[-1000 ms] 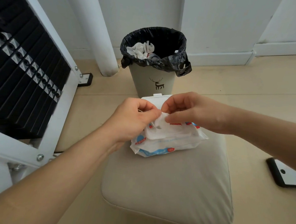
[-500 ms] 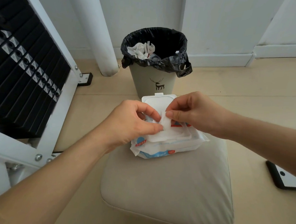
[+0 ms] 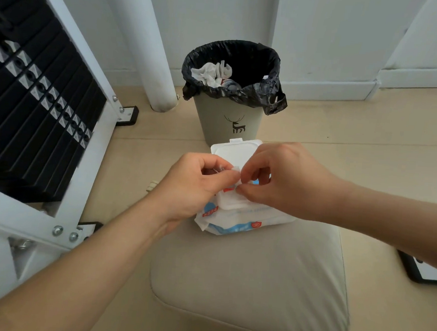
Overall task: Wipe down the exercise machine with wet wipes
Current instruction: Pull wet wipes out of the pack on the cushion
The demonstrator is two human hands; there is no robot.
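A white and blue wet wipes pack (image 3: 236, 221) lies on the far end of the beige padded seat (image 3: 251, 278), its white flip lid (image 3: 232, 150) standing open. My left hand (image 3: 192, 186) and my right hand (image 3: 281, 177) meet over the pack's opening. Both pinch a small white bit of wipe (image 3: 235, 169) between thumb and fingers. The opening itself is hidden by my fingers. The exercise machine's black weight stack (image 3: 35, 101) in its white frame (image 3: 88, 166) stands at the left.
A beige bin (image 3: 228, 119) with a black liner holds crumpled white wipes, just beyond the seat. A white pole (image 3: 153, 44) rises left of the bin. A black and white machine foot (image 3: 427, 273) lies on the floor at the right.
The white flap that both hands held over the pack is down. My fingers now pinch a small bit of wipe above the opening, and the open lid shows more.
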